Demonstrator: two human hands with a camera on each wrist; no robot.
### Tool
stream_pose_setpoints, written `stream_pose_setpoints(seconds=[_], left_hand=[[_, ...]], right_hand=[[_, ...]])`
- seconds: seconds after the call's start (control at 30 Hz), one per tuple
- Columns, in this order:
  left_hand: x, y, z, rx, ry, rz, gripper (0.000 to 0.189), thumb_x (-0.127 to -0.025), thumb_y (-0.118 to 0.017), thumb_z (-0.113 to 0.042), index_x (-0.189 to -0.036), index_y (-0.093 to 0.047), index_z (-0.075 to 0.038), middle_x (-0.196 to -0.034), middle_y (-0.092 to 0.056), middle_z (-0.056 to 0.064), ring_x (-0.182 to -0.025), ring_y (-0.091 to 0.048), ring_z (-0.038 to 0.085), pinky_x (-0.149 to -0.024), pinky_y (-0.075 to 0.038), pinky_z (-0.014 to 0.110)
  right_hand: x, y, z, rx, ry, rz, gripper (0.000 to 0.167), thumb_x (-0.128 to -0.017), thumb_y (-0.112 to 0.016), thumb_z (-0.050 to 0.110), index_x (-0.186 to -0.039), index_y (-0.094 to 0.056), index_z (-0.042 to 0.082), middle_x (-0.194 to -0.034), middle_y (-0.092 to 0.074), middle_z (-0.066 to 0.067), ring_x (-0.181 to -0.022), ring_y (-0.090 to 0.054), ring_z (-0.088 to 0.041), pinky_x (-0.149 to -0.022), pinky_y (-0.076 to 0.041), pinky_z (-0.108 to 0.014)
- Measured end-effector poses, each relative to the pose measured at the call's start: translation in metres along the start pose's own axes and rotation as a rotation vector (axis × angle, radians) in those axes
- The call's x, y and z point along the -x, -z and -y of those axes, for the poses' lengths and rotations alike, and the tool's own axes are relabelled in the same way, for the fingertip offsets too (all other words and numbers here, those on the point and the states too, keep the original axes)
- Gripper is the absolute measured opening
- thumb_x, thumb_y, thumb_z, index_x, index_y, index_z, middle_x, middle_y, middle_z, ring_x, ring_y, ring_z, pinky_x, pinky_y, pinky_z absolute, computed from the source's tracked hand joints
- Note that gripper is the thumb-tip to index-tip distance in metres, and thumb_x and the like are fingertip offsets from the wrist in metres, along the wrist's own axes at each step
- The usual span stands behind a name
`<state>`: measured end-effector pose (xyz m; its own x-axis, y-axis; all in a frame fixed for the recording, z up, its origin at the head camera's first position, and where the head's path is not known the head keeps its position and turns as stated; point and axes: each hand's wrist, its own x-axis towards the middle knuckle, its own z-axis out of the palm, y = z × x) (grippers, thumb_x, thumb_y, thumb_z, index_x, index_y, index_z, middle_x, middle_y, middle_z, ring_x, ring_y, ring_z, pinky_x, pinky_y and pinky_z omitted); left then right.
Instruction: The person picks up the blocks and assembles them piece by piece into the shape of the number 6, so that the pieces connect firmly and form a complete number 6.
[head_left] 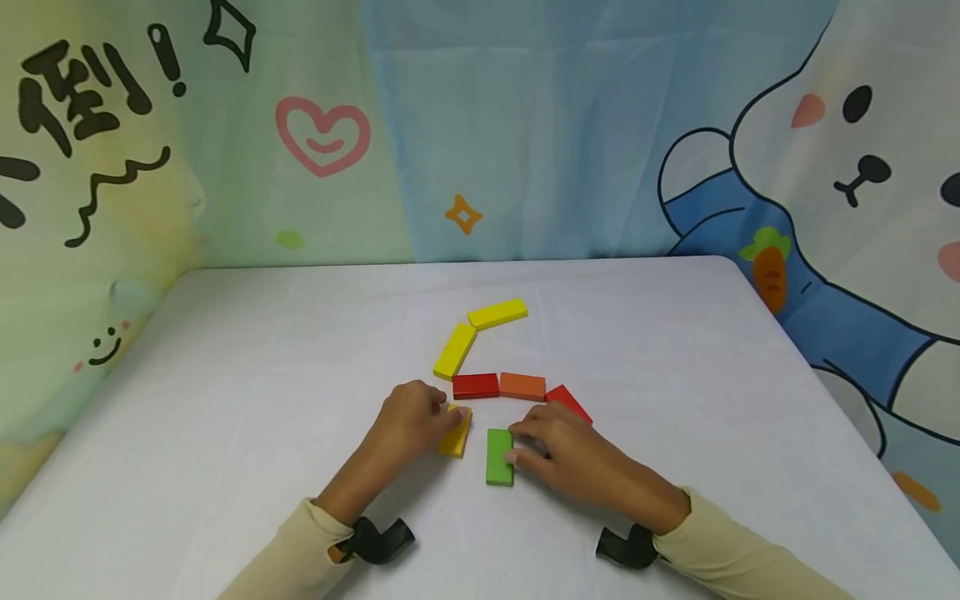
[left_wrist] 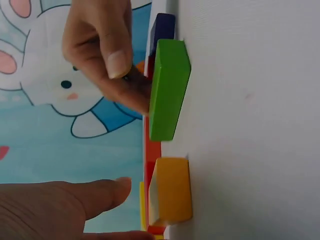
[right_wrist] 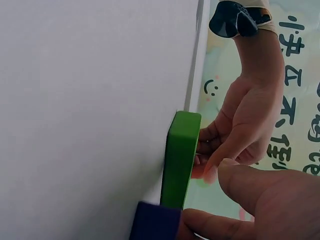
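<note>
My left hand [head_left: 414, 417] is at a yellow-orange block [head_left: 453, 442] on the white table. In the left wrist view its thumb stands apart above that block, and a forefinger reaches the block's end. Just right of a green block [head_left: 499, 458] is my right hand [head_left: 573, 450], its fingertips right at the block's edge. The right wrist view shows that thumb lifted off the green block and the forefinger low beside a dark blue block [right_wrist: 156, 222]. From the head view the right hand hides most of the blue block.
Behind the hands lie a red block [head_left: 476, 386], an orange block [head_left: 522, 387] and a second red block [head_left: 570, 403], partly covered by the right hand. Two yellow blocks, one nearer [head_left: 455, 351] and one farther [head_left: 498, 313], continue the curve. A printed cloth [head_left: 525, 125] hangs behind the table.
</note>
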<state>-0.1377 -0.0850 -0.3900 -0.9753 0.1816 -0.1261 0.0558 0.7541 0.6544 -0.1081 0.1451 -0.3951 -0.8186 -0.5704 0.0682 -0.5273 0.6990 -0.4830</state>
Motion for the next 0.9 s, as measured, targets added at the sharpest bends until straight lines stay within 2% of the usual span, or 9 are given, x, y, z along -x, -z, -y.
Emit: stream_pose_setpoints(seconds=[0.07, 0.27, 0.47, 0.67, 0.9], left_hand=[[0.000, -0.003, -0.001, -0.023, -0.007, -0.002, 0.049, -0.086, -0.075, -0.030, -0.053, -0.045, -0.009, -0.056, -0.032, 0.000, -0.049, -0.031, 0.013, -0.043, -0.022, 0.023], [-0.001, -0.010, -0.005, -0.128, -0.037, -0.006, 0.038, -0.081, -0.080, -0.034, -0.064, -0.062, -0.005, -0.073, -0.047, 0.009, -0.060, -0.046, 0.019, -0.047, -0.037, 0.024], [0.001, -0.012, -0.007, -0.177, -0.025, -0.026, 0.038, -0.082, -0.079, -0.034, -0.070, -0.065, -0.001, -0.072, -0.047, 0.009, -0.060, -0.046, 0.019, -0.047, -0.037, 0.024], [0.002, -0.012, -0.010, -0.213, -0.006, -0.040, 0.038, -0.082, -0.079, -0.034, -0.071, -0.066, 0.000, -0.071, -0.047, 0.009, -0.058, -0.046, 0.019, -0.045, -0.037, 0.023], [0.002, -0.013, -0.013, -0.224, 0.018, -0.035, 0.037, -0.080, -0.081, -0.031, -0.074, -0.067, 0.002, -0.072, -0.048, 0.010, -0.058, -0.046, 0.019, -0.045, -0.037, 0.023]], right_hand=[[-0.001, -0.001, 0.001, -0.005, 0.004, 0.001, 0.035, -0.091, -0.070, 0.031, -0.116, -0.071, 0.007, -0.099, -0.060, 0.004, -0.103, -0.050, -0.014, -0.085, -0.049, -0.033], [-0.004, -0.006, 0.009, -0.004, -0.036, -0.004, 0.040, -0.088, -0.073, 0.034, -0.117, -0.070, 0.006, -0.101, -0.060, 0.001, -0.104, -0.049, -0.016, -0.086, -0.048, -0.035], [-0.006, -0.011, 0.018, 0.015, -0.121, -0.003, 0.056, -0.082, -0.075, 0.049, -0.119, -0.068, 0.007, -0.108, -0.060, -0.001, -0.105, -0.049, -0.018, -0.088, -0.047, -0.035], [-0.010, -0.012, 0.027, 0.116, -0.189, 0.044, 0.072, -0.077, -0.074, 0.058, -0.121, -0.062, 0.003, -0.106, -0.056, -0.006, -0.107, -0.046, -0.022, -0.090, -0.044, -0.037], [-0.008, -0.015, 0.027, 0.102, -0.172, -0.007, 0.056, -0.076, -0.080, 0.048, -0.107, -0.061, 0.006, -0.102, -0.053, -0.003, -0.102, -0.044, -0.021, -0.087, -0.042, -0.035]])
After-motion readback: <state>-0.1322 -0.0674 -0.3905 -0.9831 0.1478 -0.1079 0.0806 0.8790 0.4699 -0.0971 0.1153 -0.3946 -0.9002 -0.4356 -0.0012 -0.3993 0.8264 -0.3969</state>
